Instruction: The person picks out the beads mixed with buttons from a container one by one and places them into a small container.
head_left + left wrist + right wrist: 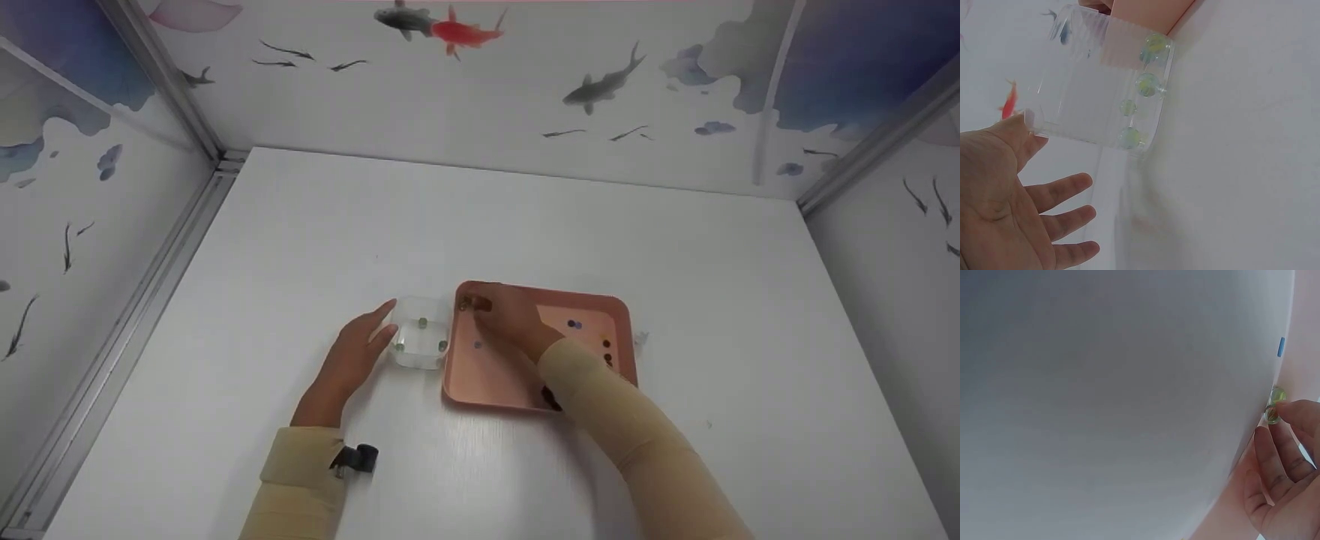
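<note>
A clear plastic box [420, 360] stands left of the pink tray [450, 394]. Several greenish glass marbles [1147, 84] lie inside it. My left hand [354, 356] is at the box's left side. In the left wrist view, fingertips touch the rim while three other fingers extend loosely. Over the tray's far left corner, my right hand [510, 315] pinches a marble [1272, 414] between thumb and fingers. A second green marble [1278, 395] sits right beside it against the tray wall.
Small dark pieces [607, 343] lie along the tray's right side, and a bluish one [478, 345] is near its left. A larger dark object [551, 398] is at its front edge. Transparent scraps [641, 338] lie right of the tray. Printed panels surround the white table [337, 202].
</note>
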Demonstrator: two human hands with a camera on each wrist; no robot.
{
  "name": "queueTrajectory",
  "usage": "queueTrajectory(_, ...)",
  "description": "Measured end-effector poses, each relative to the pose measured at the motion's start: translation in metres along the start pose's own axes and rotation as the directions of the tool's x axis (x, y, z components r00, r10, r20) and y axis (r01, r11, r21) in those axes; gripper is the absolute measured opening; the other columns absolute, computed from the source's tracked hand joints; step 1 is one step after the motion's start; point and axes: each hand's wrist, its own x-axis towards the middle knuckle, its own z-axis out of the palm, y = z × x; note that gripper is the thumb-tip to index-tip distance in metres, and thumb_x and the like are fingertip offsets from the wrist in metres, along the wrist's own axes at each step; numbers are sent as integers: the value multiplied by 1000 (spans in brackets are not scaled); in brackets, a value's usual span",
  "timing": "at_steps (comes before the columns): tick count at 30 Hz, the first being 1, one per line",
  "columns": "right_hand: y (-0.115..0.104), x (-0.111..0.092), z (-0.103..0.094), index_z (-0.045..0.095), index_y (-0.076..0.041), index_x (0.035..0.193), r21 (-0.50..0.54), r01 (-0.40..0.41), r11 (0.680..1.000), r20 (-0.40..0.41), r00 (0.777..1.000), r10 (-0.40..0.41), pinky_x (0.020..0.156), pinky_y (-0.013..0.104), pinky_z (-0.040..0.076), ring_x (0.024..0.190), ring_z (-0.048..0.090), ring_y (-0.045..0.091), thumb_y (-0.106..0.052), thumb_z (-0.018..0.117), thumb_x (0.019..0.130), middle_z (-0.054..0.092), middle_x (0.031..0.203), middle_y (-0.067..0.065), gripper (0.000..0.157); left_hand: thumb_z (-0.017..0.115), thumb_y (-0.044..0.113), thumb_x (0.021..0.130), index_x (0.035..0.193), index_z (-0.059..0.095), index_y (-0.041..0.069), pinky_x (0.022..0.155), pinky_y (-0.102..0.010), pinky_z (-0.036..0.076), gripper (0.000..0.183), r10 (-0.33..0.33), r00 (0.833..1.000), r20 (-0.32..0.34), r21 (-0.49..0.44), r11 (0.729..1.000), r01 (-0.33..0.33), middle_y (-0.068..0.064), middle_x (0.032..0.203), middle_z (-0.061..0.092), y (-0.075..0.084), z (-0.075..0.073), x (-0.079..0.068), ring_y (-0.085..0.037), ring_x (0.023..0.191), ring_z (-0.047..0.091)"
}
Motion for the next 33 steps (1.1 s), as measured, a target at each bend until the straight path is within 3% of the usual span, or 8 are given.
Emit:
queueTrajectory(10, -1, -2, 0, 64, -37, 106, -36, 28, 999, -10, 1000, -28, 99, 34, 48, 112, 56, 8, -14, 56, 98, 63, 115, -15, 26, 41, 38, 104, 152, 32, 20, 117, -54, 18, 52, -1, 1000, -6, 17, 1000, 1, -15, 153, 35, 1, 1, -2, -38, 143, 25)
queueTrajectory(20, -3, -3, -3, 62, -38, 121, -48, 10, 999, 8, 1000, -10, 93, 33, 48, 101, 54, 14, -7, 57, 95, 62, 114, -9, 40, 41, 38, 104, 153, 31, 22, 117, -54, 18, 52, -15, 1000, 21, 24, 1000, 15, -15, 154, 34, 1, -1, -2, -38, 143, 24)
queueTrajectory(33, -8, -4, -13, 67, -40, 107, -25, 17, 1000, -4, 1000, -17, 86, 34, 48, 93, 52, 15, -4, 54, 92, 64, 101, -8, 41, 41, 40, 103, 152, 31, 20, 117, -52, 20, 54, 18, 1000, 11, 13, 1000, -19, -15, 153, 35, 0, -1, 0, -36, 143, 26)
